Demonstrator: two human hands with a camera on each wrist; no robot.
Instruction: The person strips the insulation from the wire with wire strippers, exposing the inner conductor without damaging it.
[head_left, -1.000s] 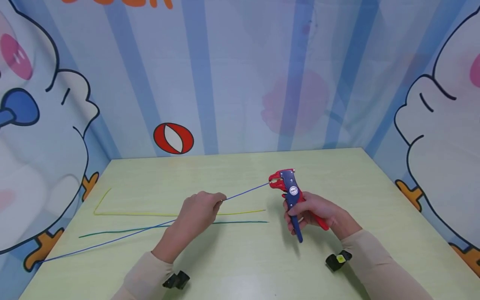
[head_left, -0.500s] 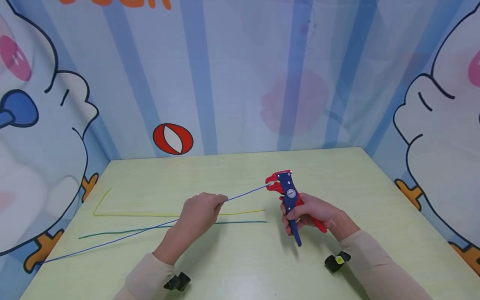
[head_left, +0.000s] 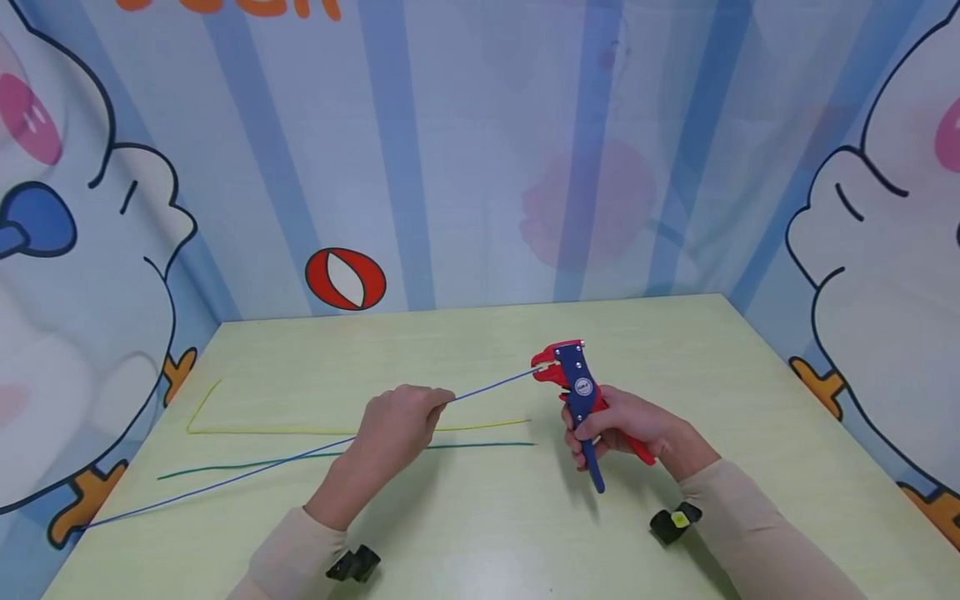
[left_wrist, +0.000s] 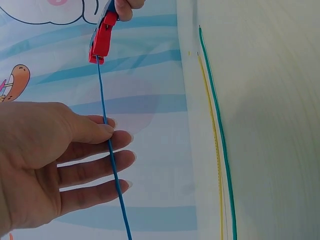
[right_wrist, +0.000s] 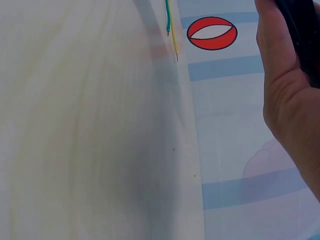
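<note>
Gripped a wire stripper (head_left: 579, 379) in the right hand (head_left: 636, 418), with the thumb laid on the blue handle and the fingers curled behind. Pinched a blue wire (left_wrist: 102, 95) between thumb and index finger of the left hand (head_left: 400, 427). Had the wire stretched straight between both hands, slanting up to meet the stripper's red jaws; could not tell how deep into them. Trailed the other way past the left forearm and across a green wire (left_wrist: 223, 135), down to the left edge of the bench (head_left: 510, 533). Lay just beside the green one: a yellow wire (left_wrist: 216, 137), bent at its left end.

Showed in the left wrist view the palm side of the pinch and three loosely extended fingers, hidden in the head view behind the back of the hand. Revealed in the right wrist view bare metallic tips on the green and yellow wires, too small to make out from the head.
</note>
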